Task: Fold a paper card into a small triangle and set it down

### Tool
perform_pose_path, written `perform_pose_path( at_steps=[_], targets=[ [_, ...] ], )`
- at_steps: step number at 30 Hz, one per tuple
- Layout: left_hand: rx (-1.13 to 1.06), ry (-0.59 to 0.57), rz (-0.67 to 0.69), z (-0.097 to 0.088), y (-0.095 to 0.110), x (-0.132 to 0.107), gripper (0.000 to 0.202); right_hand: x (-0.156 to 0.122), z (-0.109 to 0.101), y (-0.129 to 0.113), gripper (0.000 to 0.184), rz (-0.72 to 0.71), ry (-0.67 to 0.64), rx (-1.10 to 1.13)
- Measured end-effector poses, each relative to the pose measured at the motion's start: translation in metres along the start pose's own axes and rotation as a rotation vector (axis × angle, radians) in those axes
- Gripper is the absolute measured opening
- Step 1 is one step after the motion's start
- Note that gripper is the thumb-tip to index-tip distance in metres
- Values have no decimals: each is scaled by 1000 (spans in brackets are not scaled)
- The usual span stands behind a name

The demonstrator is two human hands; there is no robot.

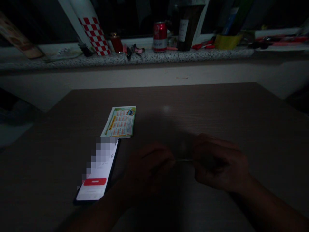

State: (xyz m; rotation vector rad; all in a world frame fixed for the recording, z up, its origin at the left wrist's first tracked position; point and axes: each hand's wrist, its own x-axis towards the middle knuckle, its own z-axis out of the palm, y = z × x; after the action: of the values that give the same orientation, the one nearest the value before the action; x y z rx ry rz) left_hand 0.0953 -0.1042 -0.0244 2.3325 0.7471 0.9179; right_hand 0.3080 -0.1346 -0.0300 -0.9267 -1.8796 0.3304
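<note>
Pinching it between both sets of fingers, the left hand (152,164) and right hand (218,161) hold a thin, straight, pale strip (183,160) level across the gap over the wood-grained table (217,109), its ends buried in the curled grip and its material impossible to call in this gloom! Out left of the left fingers lies a flat phone (101,167), screen glowing but partly blurred into blocks, with glossy, rectangular cards (120,124) just beyond. Well past the fingertips, a speckled sill (135,58) carries a shiny round can (160,37), while shadow swallows the left fingers' outlines.
</note>
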Motion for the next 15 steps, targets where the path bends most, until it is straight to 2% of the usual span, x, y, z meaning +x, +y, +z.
perform_pose_path(
  at_steps=[3, 7, 11, 15],
  targets=[
    [-186, -38, -219, 2, -3, 0, 7, -2, 1, 1, 16, 30, 2, 25],
    [-667, -44, -596, 11, -12, 0, 8, -5, 2, 3, 19, 46, -12, 41],
    [-1015, -1, -740, 19, -18, 1, 9, -4, 4, 3, 22, -2, -22, 41],
    [-1168, -28, -921, 22, -17, 3, 14, -3, 5, 1, 25, -75, -32, 19]
  ],
)
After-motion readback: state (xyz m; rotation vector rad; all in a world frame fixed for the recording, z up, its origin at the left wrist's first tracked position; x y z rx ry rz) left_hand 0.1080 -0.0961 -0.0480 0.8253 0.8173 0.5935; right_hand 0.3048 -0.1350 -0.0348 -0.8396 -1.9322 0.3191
